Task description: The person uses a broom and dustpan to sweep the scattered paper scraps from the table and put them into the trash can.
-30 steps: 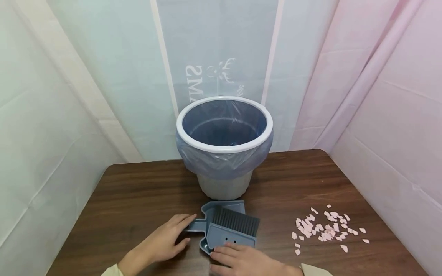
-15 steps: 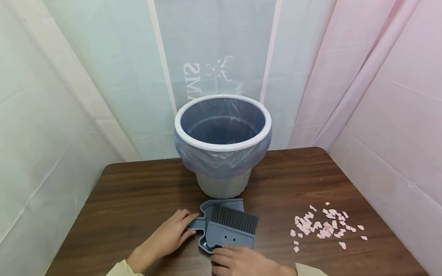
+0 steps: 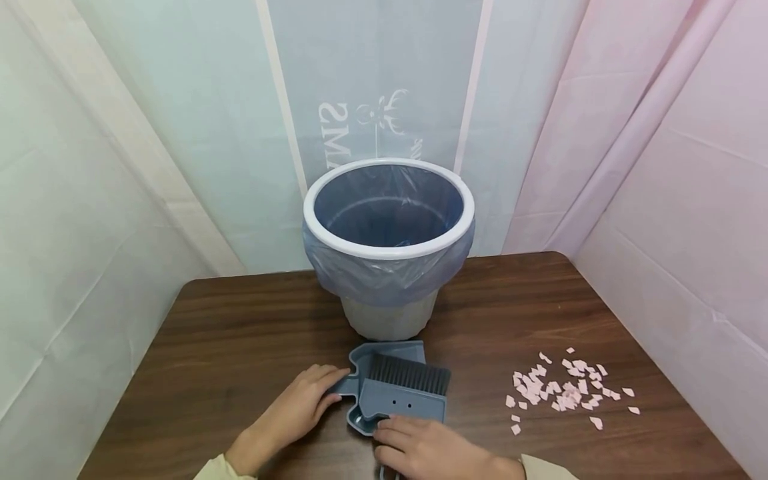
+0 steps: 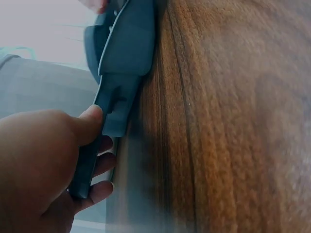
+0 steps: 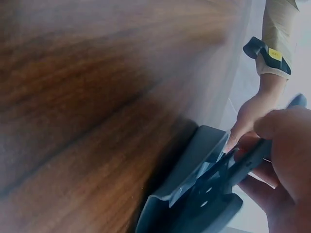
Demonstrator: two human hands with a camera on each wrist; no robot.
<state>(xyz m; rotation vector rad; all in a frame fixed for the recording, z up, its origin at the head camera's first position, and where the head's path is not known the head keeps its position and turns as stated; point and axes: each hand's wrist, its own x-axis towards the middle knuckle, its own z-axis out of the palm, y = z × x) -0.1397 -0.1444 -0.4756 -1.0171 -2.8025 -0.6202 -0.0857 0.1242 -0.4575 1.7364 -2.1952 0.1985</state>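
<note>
A blue-grey dustpan (image 3: 414, 349) lies on the table in front of the bin, its handle pointing left. My left hand (image 3: 294, 405) grips that handle; the left wrist view shows the thumb on one side of the handle (image 4: 87, 167) and the fingers curled round the other. On the dustpan rests a hand brush (image 3: 390, 399), its dark bristles (image 3: 414, 375) toward the bin. My right hand (image 3: 435, 448) holds the brush's handle, which passes between thumb and fingers in the right wrist view and is mostly hidden by the hand in the head view.
Behind the dustpan stands a bin (image 3: 390, 320) with a white rim and a bluish liner bag (image 3: 390, 280). Small white paper scraps (image 3: 570, 393) are scattered on the right of the brown wooden table (image 3: 252, 327). Pale cloth walls (image 3: 90, 267) enclose the table's sides and back.
My left thumb has come in from below and closed on the dustpan handle. My right fingers have closed round the brush handle. Dustpan and brush keep their place before the bin.
</note>
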